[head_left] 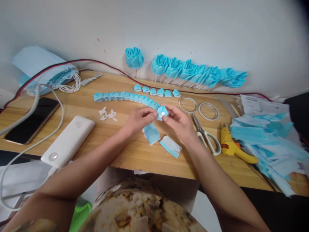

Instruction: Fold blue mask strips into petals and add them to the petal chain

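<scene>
Between my left hand and my right hand is a small folded blue petal, pinched by the fingers of both. A white patch shows on its near side. Just below, a blue cut piece and a white-and-blue cut piece lie on the wooden table. A curved row of overlapping blue petals runs leftward from behind my hands. Further back sit several separate blue petals in a short line. Small white paper scraps lie left of my left hand.
Scissors, two tape rings and a yellow glue gun lie to the right, beside blue scraps. Blue flowers on sticks lean along the wall. A power bank, phone and stacked masks occupy the left.
</scene>
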`<state>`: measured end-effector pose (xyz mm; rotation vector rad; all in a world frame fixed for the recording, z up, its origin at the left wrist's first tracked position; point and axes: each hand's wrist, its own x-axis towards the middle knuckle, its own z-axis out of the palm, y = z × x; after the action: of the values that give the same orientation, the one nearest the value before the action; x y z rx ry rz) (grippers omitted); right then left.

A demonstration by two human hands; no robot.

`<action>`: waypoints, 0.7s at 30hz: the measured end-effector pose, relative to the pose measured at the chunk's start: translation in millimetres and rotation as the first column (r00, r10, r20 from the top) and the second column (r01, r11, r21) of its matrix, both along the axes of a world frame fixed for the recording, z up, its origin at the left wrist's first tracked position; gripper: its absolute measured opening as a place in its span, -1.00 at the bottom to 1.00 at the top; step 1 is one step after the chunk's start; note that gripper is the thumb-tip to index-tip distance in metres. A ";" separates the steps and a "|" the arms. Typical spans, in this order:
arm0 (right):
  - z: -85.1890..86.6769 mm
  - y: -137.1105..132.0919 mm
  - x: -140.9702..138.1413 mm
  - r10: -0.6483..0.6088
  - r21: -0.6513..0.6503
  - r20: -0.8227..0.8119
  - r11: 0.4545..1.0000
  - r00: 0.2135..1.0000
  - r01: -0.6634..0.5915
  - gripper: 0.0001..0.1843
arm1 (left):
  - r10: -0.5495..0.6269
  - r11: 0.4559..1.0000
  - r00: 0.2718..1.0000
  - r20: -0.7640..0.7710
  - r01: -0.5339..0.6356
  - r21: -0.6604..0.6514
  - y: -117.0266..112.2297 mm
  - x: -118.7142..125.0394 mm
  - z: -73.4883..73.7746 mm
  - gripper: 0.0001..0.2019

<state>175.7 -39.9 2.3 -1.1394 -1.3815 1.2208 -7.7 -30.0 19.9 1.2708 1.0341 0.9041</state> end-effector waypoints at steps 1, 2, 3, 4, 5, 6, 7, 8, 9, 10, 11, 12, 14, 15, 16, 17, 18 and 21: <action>-0.6 0.0 -0.2 0.002 0.016 0.017 1.000 1.000 -0.002 -0.55 | -0.001 1.000 1.000 -0.019 0.001 0.011 -0.3 0.7 0.1 -0.77; -1.0 0.1 -0.2 0.004 0.028 0.034 1.000 0.999 -0.005 -0.56 | -0.002 1.000 0.999 -0.037 0.002 0.016 -0.6 1.6 0.1 -0.76; -1.1 0.0 -0.3 0.006 0.037 0.051 0.999 0.999 -0.008 -0.57 | 0.000 1.000 0.999 -0.053 0.001 0.016 -0.7 2.3 -0.3 -0.75; -1.1 -0.1 -0.4 0.007 0.042 0.066 0.999 0.998 -0.010 -0.57 | -0.001 1.000 0.998 -0.068 0.002 0.016 -0.5 3.0 -1.0 -0.73; -0.8 -0.4 -0.5 0.009 0.045 0.078 0.999 0.997 -0.013 -0.58 | 0.002 1.000 0.997 -0.079 -0.001 0.014 -0.2 3.5 -2.1 -0.71; -0.4 -0.8 -0.6 0.012 0.046 0.083 0.999 0.997 -0.015 -0.58 | 0.006 1.000 0.996 -0.084 -0.005 0.010 0.4 3.7 -3.2 -0.68; 0.0 -1.3 -0.9 0.014 0.046 0.083 0.999 0.996 -0.018 -0.59 | 0.008 1.000 0.996 -0.085 -0.007 0.006 1.0 3.6 -4.2 -0.65; 0.6 -1.8 -1.2 0.019 0.044 0.080 0.999 0.997 -0.022 -0.59 | 0.006 1.000 0.997 -0.079 -0.005 0.004 1.6 3.3 -5.0 -0.63; 1.3 -2.3 -1.5 0.024 0.042 0.077 0.999 0.997 -0.028 -0.59 | -0.005 1.000 0.998 -0.068 0.005 0.004 2.0 2.8 -5.4 -0.64; 2.0 -2.8 -1.8 0.030 0.039 0.074 0.999 0.997 -0.033 -0.59 | -0.020 1.000 0.998 -0.061 0.020 0.006 2.3 2.2 -5.2 -0.69; 2.9 -3.3 -2.1 0.037 0.037 0.073 0.999 0.997 -0.039 -0.59 | -0.033 0.999 0.998 -0.060 0.034 0.012 2.2 1.5 -4.7 -0.75; 3.8 -3.8 -2.4 0.042 0.034 0.074 0.998 0.996 -0.044 -0.59 | -0.041 0.999 0.997 -0.068 0.043 0.020 2.0 0.9 -3.9 -0.80; 6.0 -4.8 -2.7 0.052 0.027 0.076 0.998 0.996 -0.054 -0.61 | -0.037 0.999 0.995 -0.098 0.040 0.036 1.2 0.0 -2.2 -0.81; 7.0 -5.2 -2.8 0.057 0.022 0.076 0.998 0.995 -0.059 -0.62 | -0.028 0.999 0.994 -0.109 0.033 0.043 0.7 -0.2 -1.5 -0.81; 7.7 -5.4 -2.9 0.064 0.016 0.076 0.998 0.995 -0.065 -0.63 | -0.020 0.999 0.994 -0.111 0.025 0.049 0.3 -0.4 -1.0 -0.81; 8.1 -5.5 -3.0 0.068 0.011 0.074 0.998 0.995 -0.069 -0.64 | -0.016 0.998 0.994 -0.109 0.022 0.052 0.0 -0.3 -0.9 -0.81; 7.9 -5.4 -3.2 0.070 0.008 0.074 0.997 0.995 -0.070 -0.64 | -0.017 0.998 0.994 -0.106 0.023 0.054 -0.1 -0.2 -0.9 -0.81; 5.3 -4.1 -4.1 0.052 0.022 0.085 0.998 0.995 -0.054 -0.65 | -0.024 0.999 0.995 -0.101 0.028 0.044 -0.5 0.6 -1.6 -0.81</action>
<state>171.7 -44.0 7.6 -1.1556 -1.4950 1.2017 -7.1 -30.6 18.3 1.3764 1.0783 0.8549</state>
